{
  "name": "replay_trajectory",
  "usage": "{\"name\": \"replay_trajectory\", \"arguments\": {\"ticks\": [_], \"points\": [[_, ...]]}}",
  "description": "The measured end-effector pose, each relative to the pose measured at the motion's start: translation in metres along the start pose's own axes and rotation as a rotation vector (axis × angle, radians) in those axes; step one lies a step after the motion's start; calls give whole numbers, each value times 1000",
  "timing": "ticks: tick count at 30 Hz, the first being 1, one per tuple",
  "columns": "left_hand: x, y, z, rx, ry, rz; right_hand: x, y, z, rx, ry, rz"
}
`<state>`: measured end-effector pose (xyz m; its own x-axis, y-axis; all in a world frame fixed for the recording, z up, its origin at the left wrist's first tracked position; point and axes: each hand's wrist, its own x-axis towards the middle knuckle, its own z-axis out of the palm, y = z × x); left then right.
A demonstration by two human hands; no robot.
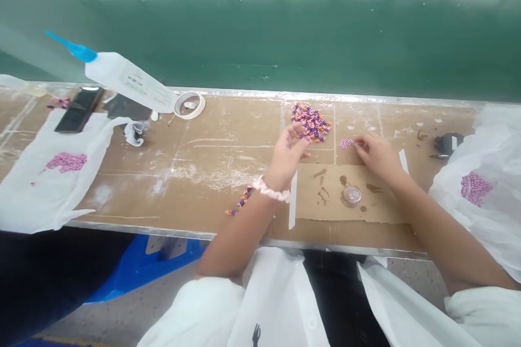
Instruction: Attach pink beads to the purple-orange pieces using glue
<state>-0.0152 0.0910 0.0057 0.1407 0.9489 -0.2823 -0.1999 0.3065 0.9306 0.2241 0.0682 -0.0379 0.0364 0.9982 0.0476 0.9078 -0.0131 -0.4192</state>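
My left hand (288, 153) hovers over the brown bench, fingers curled together at the near edge of a pile of small purple and orange pieces (311, 121); whether it pinches one I cannot make out. My right hand (376, 153) rests on the bench with fingertips pinched at a small pink patterned piece (346, 143). A short row of the purple and orange pieces (241, 203) lies by my left wrist, which wears a pink scrunchie. A small round clear dish of glue (352, 194) sits on a cardboard sheet (325, 206) between my arms.
A white glue bottle with blue nozzle (122, 78) leans at the back left beside a tape roll (189, 104) and a black phone (79, 110). White bags with pink pieces lie at left (52, 173) and right (484, 195). A green wall (285, 38) rises behind the bench.
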Motion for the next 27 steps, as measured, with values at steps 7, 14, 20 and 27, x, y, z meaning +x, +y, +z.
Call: {"name": "replay_trajectory", "arguments": {"ticks": [7, 14, 20, 27], "points": [[-58, -20, -11, 120, -98, -126, 5, -7, 0, -57, -41, 49], [-62, -26, 1, 65, -121, -119, 22, -13, 2, -7, -78, 116], [-65, -28, 9, 49, -184, -91, 14, -19, -14, 255, -67, 143], [-74, -28, 27, -135, -339, -116, -71, -62, -35, 1034, -70, 26]]}}
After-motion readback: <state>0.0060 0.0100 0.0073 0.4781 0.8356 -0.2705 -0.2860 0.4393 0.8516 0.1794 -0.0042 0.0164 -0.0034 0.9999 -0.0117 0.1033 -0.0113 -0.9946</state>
